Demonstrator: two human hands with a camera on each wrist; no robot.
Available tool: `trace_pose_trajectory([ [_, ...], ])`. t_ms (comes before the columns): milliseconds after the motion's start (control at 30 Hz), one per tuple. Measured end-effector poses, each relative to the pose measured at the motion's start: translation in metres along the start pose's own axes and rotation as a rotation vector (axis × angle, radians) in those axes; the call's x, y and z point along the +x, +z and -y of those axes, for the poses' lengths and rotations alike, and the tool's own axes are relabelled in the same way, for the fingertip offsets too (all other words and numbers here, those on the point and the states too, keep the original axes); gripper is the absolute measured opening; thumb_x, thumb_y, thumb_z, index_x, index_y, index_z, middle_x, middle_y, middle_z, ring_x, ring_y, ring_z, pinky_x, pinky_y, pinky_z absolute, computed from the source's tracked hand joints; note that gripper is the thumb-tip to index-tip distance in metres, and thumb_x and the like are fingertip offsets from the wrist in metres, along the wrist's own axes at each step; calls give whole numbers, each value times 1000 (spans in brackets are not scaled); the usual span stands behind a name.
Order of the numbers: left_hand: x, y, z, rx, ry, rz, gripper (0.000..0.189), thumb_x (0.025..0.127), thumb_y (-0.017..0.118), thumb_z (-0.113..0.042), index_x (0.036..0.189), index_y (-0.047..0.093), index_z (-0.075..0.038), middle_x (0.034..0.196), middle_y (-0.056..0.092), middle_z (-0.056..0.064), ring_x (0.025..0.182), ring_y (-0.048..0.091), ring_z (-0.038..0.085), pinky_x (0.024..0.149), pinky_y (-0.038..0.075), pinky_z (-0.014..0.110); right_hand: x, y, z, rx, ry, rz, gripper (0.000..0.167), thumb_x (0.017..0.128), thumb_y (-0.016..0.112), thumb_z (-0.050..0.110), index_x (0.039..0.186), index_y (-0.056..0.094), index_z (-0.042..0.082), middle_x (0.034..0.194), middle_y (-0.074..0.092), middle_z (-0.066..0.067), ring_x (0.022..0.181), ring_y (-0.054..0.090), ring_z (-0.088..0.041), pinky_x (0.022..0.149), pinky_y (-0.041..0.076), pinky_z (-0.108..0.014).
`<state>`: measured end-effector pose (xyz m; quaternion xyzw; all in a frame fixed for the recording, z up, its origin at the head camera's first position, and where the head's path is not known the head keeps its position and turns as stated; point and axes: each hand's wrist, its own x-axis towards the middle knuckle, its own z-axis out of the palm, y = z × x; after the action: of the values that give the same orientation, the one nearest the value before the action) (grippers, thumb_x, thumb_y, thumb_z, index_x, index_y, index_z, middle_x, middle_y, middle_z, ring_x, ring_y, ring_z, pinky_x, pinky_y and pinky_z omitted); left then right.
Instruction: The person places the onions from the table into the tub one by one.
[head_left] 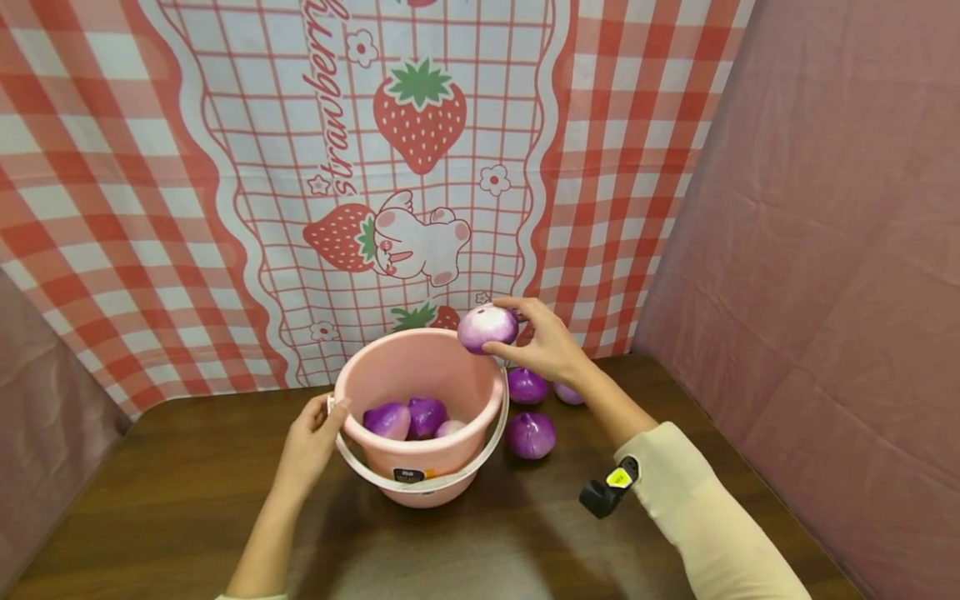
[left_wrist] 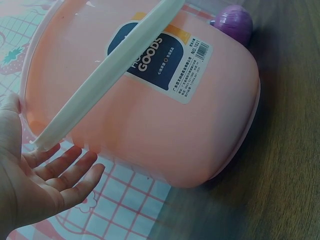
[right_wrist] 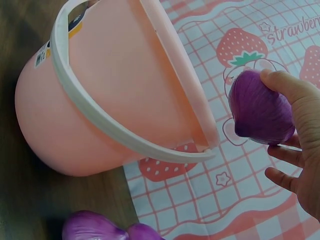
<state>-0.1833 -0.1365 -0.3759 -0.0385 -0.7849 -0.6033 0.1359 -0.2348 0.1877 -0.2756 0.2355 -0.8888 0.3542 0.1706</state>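
A pink bucket [head_left: 420, 457] with a white handle [head_left: 450, 482] stands upright on the table. At its left rim my left hand [head_left: 309, 446] holds on, thumb over the edge and fingers against the outside wall. My right hand [head_left: 546, 343] pinches a purple onion [head_left: 487, 327] between thumb and fingers, raised at the bucket's right rim. The right wrist view shows this held onion [right_wrist: 262, 107] beside the bucket mouth, with its pointed end turned toward the bucket. Three onions [head_left: 426, 417] lie inside the bucket, one partly hidden by the front wall.
Right of the bucket, on the brown wooden table [head_left: 187, 467], sit more purple onions [head_left: 531, 435], one partly hidden behind my right forearm. A strawberry-print cloth [head_left: 420, 117] hangs behind the table, and a pink curtain [head_left: 825, 250] hangs along the right side.
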Motion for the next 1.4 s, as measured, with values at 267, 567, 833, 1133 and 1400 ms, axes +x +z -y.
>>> trace_pose_trajectory([
  [267,1,0,-1,0,-10,2,33,96,52,-22,118,55,1,91,65,8,72,55,-3,65,48,18,2,5,3,36,6,4,59,75,78,37,126,54,22,119,55,-2,102,52,-17,75,49,-31],
  [567,1,1,-1,8,-1,4,32,96,51,-21,118,55,1,97,64,18,73,55,-4,66,48,17,3,12,4,57,-24,-7,59,75,78,36,126,55,18,121,56,-1,103,52,-17,85,47,-38],
  [833,1,0,0,6,-10,3,32,96,51,-22,118,55,1,100,64,22,73,55,-4,66,48,17,5,19,5,38,-47,8,58,75,77,35,126,55,18,123,56,-3,105,53,-19,87,49,-40],
  [1133,0,0,0,-2,-26,4,33,96,51,-23,119,55,0,97,65,16,72,56,-3,65,49,18,4,26,8,55,-61,13,59,75,78,33,126,55,17,123,57,-6,106,54,-21,88,49,-42],
  [1400,0,0,-1,11,-24,8,34,96,51,-24,119,55,0,106,63,24,75,54,-5,68,48,16,4,30,13,69,-41,26,59,74,78,34,126,55,18,122,57,-5,106,53,-20,88,48,-43],
])
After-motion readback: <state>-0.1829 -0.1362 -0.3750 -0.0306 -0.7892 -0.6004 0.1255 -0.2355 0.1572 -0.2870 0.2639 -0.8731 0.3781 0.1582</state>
